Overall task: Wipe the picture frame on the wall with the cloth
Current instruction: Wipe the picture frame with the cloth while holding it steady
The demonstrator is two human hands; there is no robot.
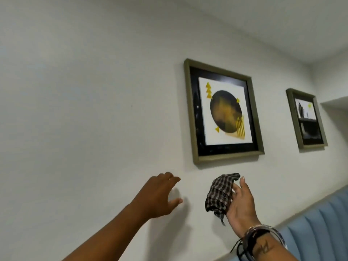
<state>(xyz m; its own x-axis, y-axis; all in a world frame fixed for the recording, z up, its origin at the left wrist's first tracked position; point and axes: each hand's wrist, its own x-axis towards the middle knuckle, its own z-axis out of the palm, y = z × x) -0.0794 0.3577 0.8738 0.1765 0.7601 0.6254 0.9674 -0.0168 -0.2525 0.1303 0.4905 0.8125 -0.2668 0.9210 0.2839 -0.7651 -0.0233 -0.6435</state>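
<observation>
A picture frame (191, 113) with an olive-green border, a black mat and a dark circle with yellow shapes hangs on the white wall. Below its lower edge, my right hand (242, 206) holds a bunched black-and-white checked cloth (220, 193), raised toward the frame but apart from it. My left hand (160, 194) is stretched out below and left of the frame, fingers spread, close to the wall and holding nothing. Bracelets circle my right wrist.
A second, smaller framed picture (291, 119) hangs further right on the same wall. A blue padded headboard or seat back (320, 223) runs along the lower right. The ceiling meets the wall at the upper right.
</observation>
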